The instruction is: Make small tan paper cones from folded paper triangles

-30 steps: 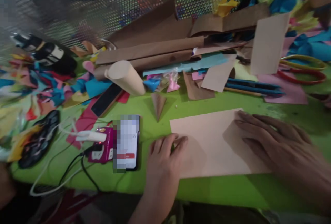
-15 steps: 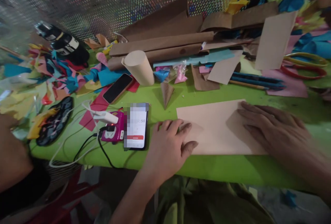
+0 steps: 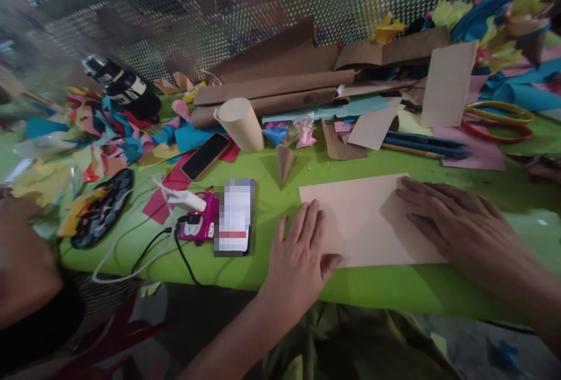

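Note:
A pale beige sheet of paper (image 3: 366,222) lies flat on the green tabletop in front of me. On its left edge rests my left hand (image 3: 302,245), fingers stretched out and spread, thumb over the paper. My right hand (image 3: 451,216) lies flat across the sheet's right end and covers that edge; its fingers are extended. Neither hand grasps anything. Beyond the sheet stands a small brown paper cone (image 3: 286,165), tip toward me. A phone with a lit screen (image 3: 235,216) lies left of my left hand.
A pink power strip (image 3: 199,225) with cables sits at left, near another person's arm (image 3: 26,257). Behind are a dark phone (image 3: 205,156), a beige paper roll (image 3: 241,124), brown paper rolls (image 3: 272,83), red-handled scissors (image 3: 497,130) and colourful scraps (image 3: 127,128).
My left hand has straightened its fingers, now pointing forward and flatter on the paper's left edge. My right hand stays on the right end. The whole view has shifted slightly.

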The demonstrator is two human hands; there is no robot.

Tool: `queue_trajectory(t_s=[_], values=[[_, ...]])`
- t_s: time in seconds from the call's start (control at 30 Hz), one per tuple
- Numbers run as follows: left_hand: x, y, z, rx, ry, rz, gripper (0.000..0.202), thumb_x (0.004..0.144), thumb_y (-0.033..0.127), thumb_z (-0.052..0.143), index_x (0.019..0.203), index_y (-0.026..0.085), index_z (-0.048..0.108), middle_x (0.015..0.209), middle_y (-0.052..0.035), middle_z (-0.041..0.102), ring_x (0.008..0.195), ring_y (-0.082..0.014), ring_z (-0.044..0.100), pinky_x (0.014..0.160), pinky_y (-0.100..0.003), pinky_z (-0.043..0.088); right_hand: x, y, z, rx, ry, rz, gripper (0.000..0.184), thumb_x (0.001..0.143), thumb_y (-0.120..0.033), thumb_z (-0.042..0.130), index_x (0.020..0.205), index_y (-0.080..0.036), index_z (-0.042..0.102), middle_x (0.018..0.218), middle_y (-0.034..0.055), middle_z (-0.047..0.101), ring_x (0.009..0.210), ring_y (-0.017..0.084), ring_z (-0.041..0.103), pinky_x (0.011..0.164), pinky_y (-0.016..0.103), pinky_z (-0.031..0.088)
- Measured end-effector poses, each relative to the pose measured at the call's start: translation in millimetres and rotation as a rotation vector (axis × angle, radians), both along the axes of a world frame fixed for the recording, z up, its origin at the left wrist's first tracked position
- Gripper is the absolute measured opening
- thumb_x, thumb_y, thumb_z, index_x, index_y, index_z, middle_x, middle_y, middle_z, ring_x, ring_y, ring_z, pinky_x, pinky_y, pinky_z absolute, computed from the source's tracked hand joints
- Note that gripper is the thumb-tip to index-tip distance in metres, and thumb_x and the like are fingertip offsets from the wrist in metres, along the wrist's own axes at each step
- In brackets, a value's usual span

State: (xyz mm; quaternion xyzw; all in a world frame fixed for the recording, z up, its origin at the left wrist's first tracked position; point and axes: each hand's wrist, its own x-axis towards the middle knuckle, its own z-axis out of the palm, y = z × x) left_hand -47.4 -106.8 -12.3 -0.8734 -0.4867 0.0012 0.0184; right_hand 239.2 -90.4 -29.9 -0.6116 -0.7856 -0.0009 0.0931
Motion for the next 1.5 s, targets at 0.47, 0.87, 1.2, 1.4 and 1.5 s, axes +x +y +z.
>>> queue_trajectory(t_s=[0.47, 0.87, 1.2, 1.4, 1.5], values=[[-3, -2, -10.1, -0.009, -0.048, -0.019, 0.071, 0.102, 0.057, 0.023, 0.154, 0.009, 0.033, 0.165, -0.0115, 0.027, 0.153, -0.0273, 0.024, 0.118, -0.055, 0.031, 10, -2, -17.4, 0.061, -0.018, 0.049, 0.048, 0.101, -0.042, 0.027, 0.138, -0.025, 0.050, 0.149, 0.0079, 0.056, 0.127, 0.033, 0.057, 0.095, 0.053, 0.048], [2, 8, 3.8, -0.067, -0.064, -0.025, 0.066, 0.099, 0.054, 0.039, 0.146, 0.009, 0.046, 0.160, -0.0159, 0.038, 0.149, -0.0302, 0.032, 0.121, -0.056, 0.027, 0, 2, -6.9, 0.029, -0.010, 0.018, 0.050, 0.101, -0.040, 0.026, 0.131, -0.019, 0.061, 0.144, 0.0126, 0.060, 0.124, 0.034, 0.059, 0.096, 0.053, 0.049], [13, 28, 9.7, -0.203, -0.142, -0.382, 0.058, 0.098, 0.031, 0.051, 0.153, 0.040, 0.036, 0.167, -0.0042, 0.026, 0.153, -0.0267, 0.024, 0.122, -0.050, 0.027, -2, 3, -3.7, 0.040, 0.028, 0.028, 0.041, 0.103, -0.033, 0.035, 0.135, -0.021, 0.058, 0.147, 0.0114, 0.057, 0.127, 0.031, 0.056, 0.102, 0.052, 0.044], [12, 26, 6.2, -0.158, -0.117, -0.429, 0.064, 0.096, 0.051, 0.053, 0.154, 0.047, 0.028, 0.167, -0.0075, 0.022, 0.153, -0.0354, 0.020, 0.119, -0.061, 0.026, -1, 6, -6.6, 0.033, 0.113, 0.004, 0.038, 0.101, -0.032, 0.039, 0.130, -0.021, 0.062, 0.152, 0.0121, 0.051, 0.132, 0.032, 0.052, 0.103, 0.054, 0.043], [13, 26, 6.2, -0.162, -0.112, -0.443, 0.066, 0.093, 0.055, 0.056, 0.153, 0.048, 0.030, 0.167, -0.0077, 0.021, 0.153, -0.0386, 0.019, 0.117, -0.065, 0.025, 0, 6, 3.9, 0.038, 0.136, -0.025, 0.041, 0.102, -0.033, 0.037, 0.136, -0.023, 0.059, 0.156, 0.0107, 0.047, 0.136, 0.033, 0.048, 0.106, 0.056, 0.041]])
